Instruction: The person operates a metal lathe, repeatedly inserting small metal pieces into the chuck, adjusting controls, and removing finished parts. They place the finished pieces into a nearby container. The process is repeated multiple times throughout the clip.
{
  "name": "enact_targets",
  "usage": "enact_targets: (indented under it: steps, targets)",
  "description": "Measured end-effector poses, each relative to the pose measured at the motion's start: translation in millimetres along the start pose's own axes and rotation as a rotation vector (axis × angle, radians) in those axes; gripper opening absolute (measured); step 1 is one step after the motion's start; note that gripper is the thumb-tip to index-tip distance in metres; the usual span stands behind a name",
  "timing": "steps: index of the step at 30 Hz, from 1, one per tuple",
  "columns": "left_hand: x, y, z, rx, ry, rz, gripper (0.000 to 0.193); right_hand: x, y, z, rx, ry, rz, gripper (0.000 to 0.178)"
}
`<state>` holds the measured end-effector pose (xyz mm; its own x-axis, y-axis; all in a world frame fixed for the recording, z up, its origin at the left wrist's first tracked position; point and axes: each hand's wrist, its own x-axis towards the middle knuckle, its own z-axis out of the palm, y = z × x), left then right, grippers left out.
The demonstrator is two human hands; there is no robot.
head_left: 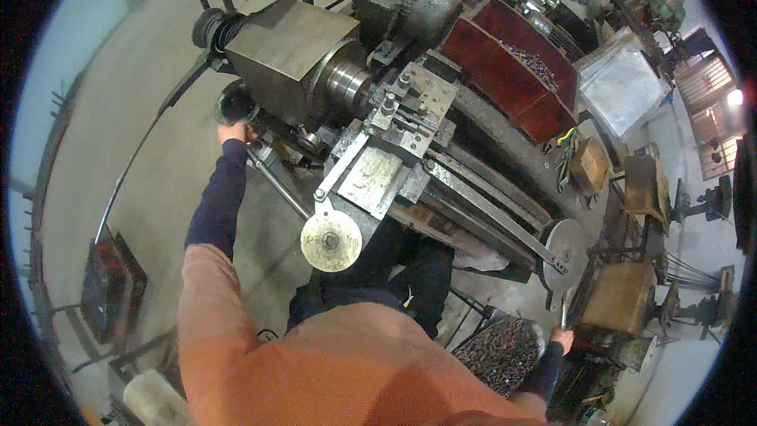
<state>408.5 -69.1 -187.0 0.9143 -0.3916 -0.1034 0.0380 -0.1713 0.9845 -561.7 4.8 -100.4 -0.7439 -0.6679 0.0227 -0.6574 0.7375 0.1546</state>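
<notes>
While both arms are spread wide across a greasy metal lathe [296, 35], each hand works a different end of it. Left hand [234, 132]: out at the far left, up against a dark round part [233, 102] below the big boxy end. Its fingers are mostly hidden there; cannot tell how far they are bent, or whether they grip that part or only touch it. Upper end of a slanting metal rod [280, 189] just beside the wrist.

Right hand [562, 338]: low on the right, fingers closed around the lower end of a short metal handle [564, 309]. Handle sticks out from the rim of a grey wheel [571, 238], which sits at the right end of the lathe. Long flat bar [497, 214] runs slantwise from the middle of the machine to that wheel.

Between the hands: bolted tool holder [426, 102] beside the shiny round spindle [348, 83]; nearer the body, a pale round dial [331, 241].

Surroundings: red tray [493, 35] behind the lathe, small metal bits [536, 67] lying in it; wrenches [564, 166] to the right of it. Basket heaped with small dark parts [501, 353] near the right forearm. Dark sleeves, orange sweater [355, 371].
</notes>
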Motion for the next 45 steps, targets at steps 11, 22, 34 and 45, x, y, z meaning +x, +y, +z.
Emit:
enact_targets:
  steps: [11,22,34,45]
  targets:
    - [-29.9,38.6,14.2,0.101,-0.007,0.045,0.021,-77.9,-23.2,-25.0,0.022,-0.132,0.167,0.045]
    - [2.5,3.6,14.2,0.095,-0.035,0.185,0.015,68.7,-1.7,-10.0,-0.197,0.07,-0.048,0.037]
    - [14.2,2.4,-33.4,-0.061,-0.229,-0.016,0.042,-2.6,-23.4,2.5,-0.031,0.388,-0.084,0.068]
    - [2.2,-52.7,3.6,1.358,-0.356,0.506,0.054,-117.0,-31.6,29.4,0.394,0.041,-0.137,0.045]
